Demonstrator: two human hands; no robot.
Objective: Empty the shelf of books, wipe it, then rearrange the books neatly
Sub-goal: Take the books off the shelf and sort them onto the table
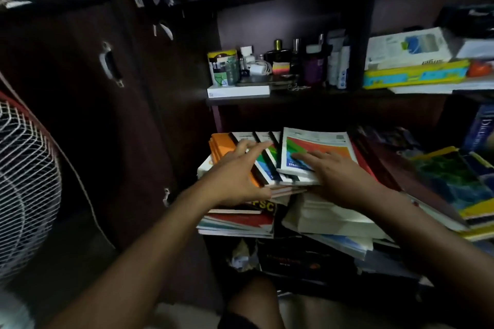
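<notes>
A fanned set of colourful paperbacks [315, 147] lies on top of a book pile in the lower shelf bay [294, 115]. Orange books [222, 145] sit at the pile's left. My left hand [235, 179] reaches over the left side, fingers spread and straight, fingertips touching the black-spined covers, thumb near the front edge. My right hand [331, 173] lies flat on the top colourful book, fingers pointing left. Thick white-paged books [328, 214] and a red-and-white stack [238, 222] lie underneath.
The upper shelf [280, 96] holds bottles [278, 56] and a white box [238, 91]. More stacked books [411, 72] rest upper right, and slanted books [451, 181] lower right. A dark cupboard door [93, 88] and a white fan grille [24, 184] are on the left. My knee [251, 302] is below.
</notes>
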